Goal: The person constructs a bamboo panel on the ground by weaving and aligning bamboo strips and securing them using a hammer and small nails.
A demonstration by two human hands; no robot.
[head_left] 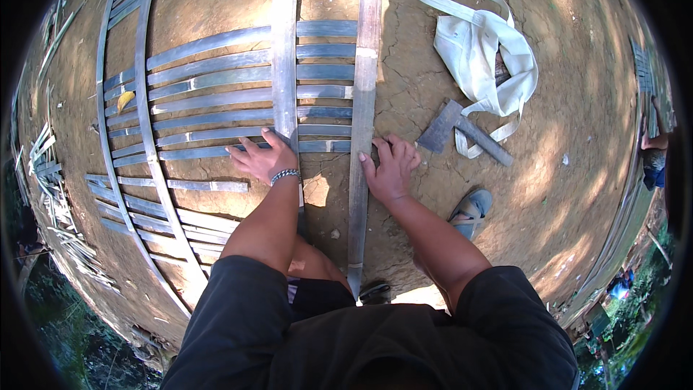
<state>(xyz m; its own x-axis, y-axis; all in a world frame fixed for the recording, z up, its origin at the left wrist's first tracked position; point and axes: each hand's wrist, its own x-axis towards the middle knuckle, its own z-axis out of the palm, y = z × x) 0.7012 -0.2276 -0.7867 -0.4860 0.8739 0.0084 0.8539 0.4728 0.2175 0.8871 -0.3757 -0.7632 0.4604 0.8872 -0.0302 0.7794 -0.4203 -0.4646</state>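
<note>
Bamboo slats lie interlaced in a lattice on the ground before me. My left hand (266, 161) rests with spread fingers on the nearest cross strip (206, 152), beside a wide long slat (286, 50). It wears a chain bracelet (285, 175). At the outer long slat (363, 101), my right hand (392, 167) has its thumb on the slat's edge. Its fingers are apart and slightly bent, with nothing visible in them. Several cross strips (326, 71) run between the two long slats, roughly parallel with small gaps. What lies under both palms is hidden.
To the right, a broad-bladed cleaver (440, 128) lies beside a white cloth bag (469, 58). My sandalled foot (471, 211) is below them. Two thinner long slats (145, 87) cross the strips at left. Loose strips (173, 227) and bamboo scraps (47, 162) lie farther left.
</note>
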